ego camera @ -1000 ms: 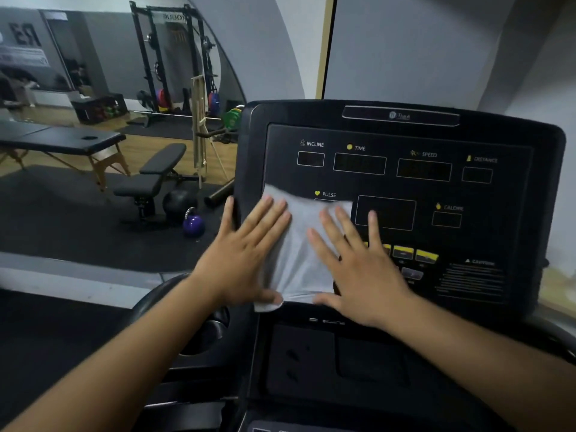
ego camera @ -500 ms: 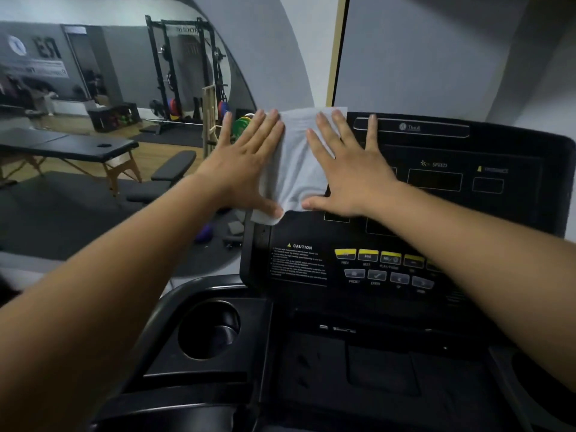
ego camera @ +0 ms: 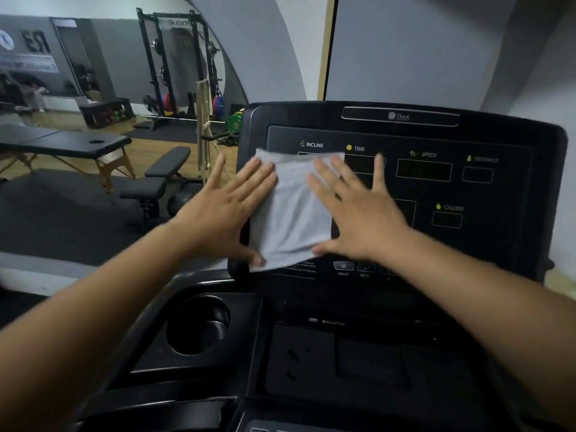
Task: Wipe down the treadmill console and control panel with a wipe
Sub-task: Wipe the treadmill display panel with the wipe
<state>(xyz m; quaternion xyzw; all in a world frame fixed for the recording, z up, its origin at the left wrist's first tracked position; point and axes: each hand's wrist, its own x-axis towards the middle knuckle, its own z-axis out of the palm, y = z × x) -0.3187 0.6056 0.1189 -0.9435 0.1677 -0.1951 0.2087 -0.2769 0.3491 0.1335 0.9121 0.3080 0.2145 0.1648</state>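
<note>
Grey wipe (ego camera: 291, 210) spread flat against black console's (ego camera: 467, 126) left side.

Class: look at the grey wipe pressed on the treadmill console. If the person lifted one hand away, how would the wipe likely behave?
The wipe is probably floppy: it shows creases and its lower edge sags between the left hand and right hand. It looks thin and light, so on the steep console its freed side would likely droop or slide.

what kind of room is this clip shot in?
Almost certainly a gym. The hands are wiping a treadmill console, and behind it stand a power rack with coloured weight plates and an adjustable weight bench. A black massage table stands nearby.
</note>
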